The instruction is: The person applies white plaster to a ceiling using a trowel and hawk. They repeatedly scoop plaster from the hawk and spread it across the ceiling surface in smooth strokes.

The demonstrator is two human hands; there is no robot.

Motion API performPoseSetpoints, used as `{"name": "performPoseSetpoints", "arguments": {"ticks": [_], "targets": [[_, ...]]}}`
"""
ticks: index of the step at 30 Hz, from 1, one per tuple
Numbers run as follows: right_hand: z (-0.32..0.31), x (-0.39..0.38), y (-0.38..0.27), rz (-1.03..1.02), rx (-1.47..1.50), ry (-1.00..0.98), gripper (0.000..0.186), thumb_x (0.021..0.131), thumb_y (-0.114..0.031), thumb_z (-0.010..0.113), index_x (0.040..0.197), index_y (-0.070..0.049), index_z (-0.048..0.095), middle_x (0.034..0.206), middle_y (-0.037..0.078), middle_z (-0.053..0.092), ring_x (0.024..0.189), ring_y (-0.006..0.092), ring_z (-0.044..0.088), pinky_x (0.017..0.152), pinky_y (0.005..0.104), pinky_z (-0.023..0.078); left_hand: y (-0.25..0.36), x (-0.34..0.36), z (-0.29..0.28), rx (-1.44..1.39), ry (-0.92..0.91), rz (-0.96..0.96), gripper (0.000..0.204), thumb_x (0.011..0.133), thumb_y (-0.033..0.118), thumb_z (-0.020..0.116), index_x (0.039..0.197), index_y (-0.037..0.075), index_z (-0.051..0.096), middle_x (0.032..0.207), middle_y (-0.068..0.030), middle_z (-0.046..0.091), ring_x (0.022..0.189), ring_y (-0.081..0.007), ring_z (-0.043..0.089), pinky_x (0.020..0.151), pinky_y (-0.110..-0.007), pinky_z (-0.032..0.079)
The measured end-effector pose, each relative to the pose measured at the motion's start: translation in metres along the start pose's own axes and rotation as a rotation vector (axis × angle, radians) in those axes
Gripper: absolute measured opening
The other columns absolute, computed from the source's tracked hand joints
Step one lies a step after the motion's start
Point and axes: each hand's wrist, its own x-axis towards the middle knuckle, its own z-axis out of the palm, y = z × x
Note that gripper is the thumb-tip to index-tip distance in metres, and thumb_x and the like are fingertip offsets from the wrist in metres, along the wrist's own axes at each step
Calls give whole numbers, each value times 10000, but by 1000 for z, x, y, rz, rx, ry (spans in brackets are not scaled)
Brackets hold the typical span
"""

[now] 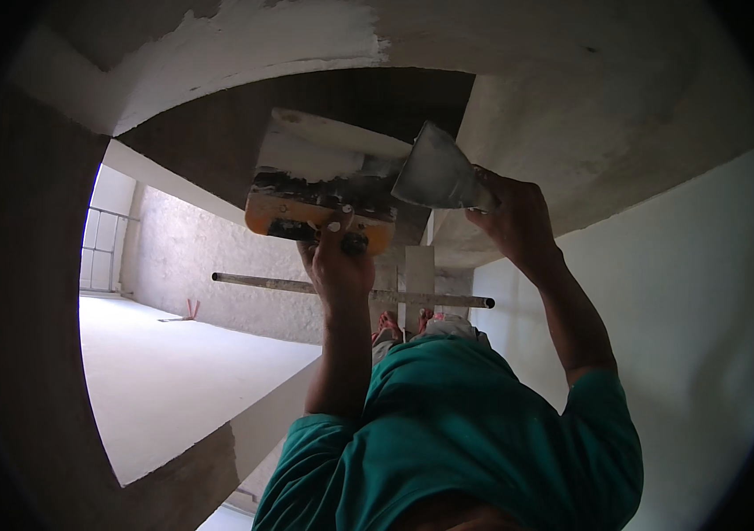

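Observation:
My left hand [341,265] grips the orange and black handle of a wide putty knife [319,146]. Its broad blade points up and away, smeared with pale filler along the far part and dark patches near the handle. To the right, my right hand [518,217] is closed around the handle of a smaller putty knife [437,168] with a flared grey blade. This blade tilts up to the left, its edge close to the wide blade's right side; whether they touch I cannot tell. Whitish specks mark my left fingers.
A pale patch of plaster [262,44] covers part of the grey surface above. Below my hands a pole [262,281] runs crosswise, near a narrow board [419,265] by my feet. A white wall [660,265] stands at right, a metal railing [103,252] at far left.

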Motion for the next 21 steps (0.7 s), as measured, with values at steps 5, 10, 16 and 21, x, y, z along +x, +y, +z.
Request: {"name": "performPoseSetpoints", "arguments": {"ticks": [5, 10, 16, 21], "targets": [[4, 3, -11, 4, -134, -20, 486, 735, -196, 762, 1181, -70, 614, 864, 140, 688, 797, 303, 682, 735, 414, 548, -2, -3, -26, -15, -250, 18, 438, 794, -42, 619, 1207, 8, 483, 1030, -118, 608, 977, -222, 610, 861, -366, 511], [0, 5, -15, 14, -206, -14, 472, 700, -172, 765, 1142, -69, 637, 879, 138, 692, 798, 295, 681, 725, 391, 544, 22, 8, -3, 1156, -771, 571, 376, 745, -28, 651, 1116, 36, 652, 1174, -169, 633, 1067, -285, 631, 892, -368, 518], [12, -1, -4, 1, -109, 83, 448, 706, -149, 756, 1128, -65, 633, 891, 141, 685, 795, 297, 675, 725, 392, 539, 20, 44, -63, 1585, -716, 665, 381, 747, -30, 630, 1121, 40, 643, 1137, -158, 650, 1067, -276, 632, 892, -374, 516], [26, 5, 9, 36, 155, 80, 373, 719, -115, 747, 1040, -11, 590, 871, 168, 622, 759, 319, 626, 695, 391, 501, 18, 5, -81, 546, -8, -216, 235, 822, 30, 578, 1055, 2, 571, 978, -103, 619, 906, -210, 617, 802, -350, 515]]}}
